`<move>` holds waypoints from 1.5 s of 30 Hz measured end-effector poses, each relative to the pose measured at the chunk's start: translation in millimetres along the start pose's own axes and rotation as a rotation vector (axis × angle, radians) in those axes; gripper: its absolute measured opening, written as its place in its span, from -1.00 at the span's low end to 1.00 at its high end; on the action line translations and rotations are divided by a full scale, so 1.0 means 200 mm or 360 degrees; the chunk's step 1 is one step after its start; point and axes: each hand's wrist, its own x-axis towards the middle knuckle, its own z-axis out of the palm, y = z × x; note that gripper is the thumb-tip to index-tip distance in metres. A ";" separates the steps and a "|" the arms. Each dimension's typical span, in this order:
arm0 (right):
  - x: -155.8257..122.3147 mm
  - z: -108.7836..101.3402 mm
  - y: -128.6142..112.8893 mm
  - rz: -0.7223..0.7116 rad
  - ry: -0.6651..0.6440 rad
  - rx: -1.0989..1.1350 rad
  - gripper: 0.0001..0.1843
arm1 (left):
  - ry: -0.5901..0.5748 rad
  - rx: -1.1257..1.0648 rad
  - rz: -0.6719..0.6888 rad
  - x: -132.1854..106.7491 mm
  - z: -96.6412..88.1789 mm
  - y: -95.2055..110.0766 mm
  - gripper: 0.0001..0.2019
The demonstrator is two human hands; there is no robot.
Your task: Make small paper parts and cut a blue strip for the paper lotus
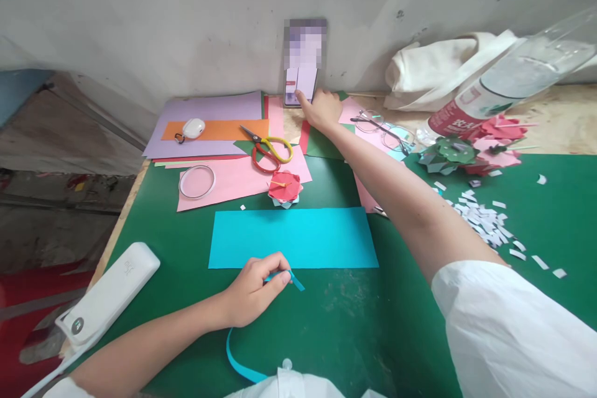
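My left hand point(257, 286) is closed on a thin cyan paper strip point(242, 368) that curls down toward my body. It rests on the green mat just below a cyan paper sheet point(298, 236). My right hand point(321, 107) reaches far across the table, index finger stretched out and touching the screen of a phone point(301, 84) that leans against the wall. A folded red paper flower point(284, 186) sits above the cyan sheet. Red and yellow scissors point(268, 150) lie on pink paper behind it.
Purple, orange and pink sheets point(209, 118) lie at the back left with a white earbud case point(193, 129) and a tape ring point(196, 181). Glasses point(385, 127), paper flowers point(459, 152), white scraps point(485, 221), a plastic bottle point(508, 84), a cloth bag point(438, 68) fill the right. A white device point(109, 295) sits front left.
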 end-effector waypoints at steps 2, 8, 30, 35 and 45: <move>0.00 -0.01 0.00 -0.0008 -0.0018 0.0010 -0.06 | -0.0001 0.0002 0.0002 0.00 0.00 0.00 -0.71; 0.05 -0.08 0.01 0.0003 -0.0173 0.0041 -0.14 | -0.0016 0.0011 -0.0002 0.00 0.00 0.00 -0.70; -1.09 -0.59 0.06 -0.0957 -0.0298 0.0732 -0.66 | 0.0035 0.0151 0.0040 -0.01 0.00 0.01 -0.71; -1.56 -0.66 0.08 -0.1021 -0.0801 0.0744 -0.67 | 0.0030 0.0173 0.0124 -0.03 0.02 0.01 -0.70; -1.74 -0.51 0.08 -0.0850 -0.0673 0.1100 -0.71 | 0.0091 0.0296 0.0213 -0.03 0.05 0.00 -0.71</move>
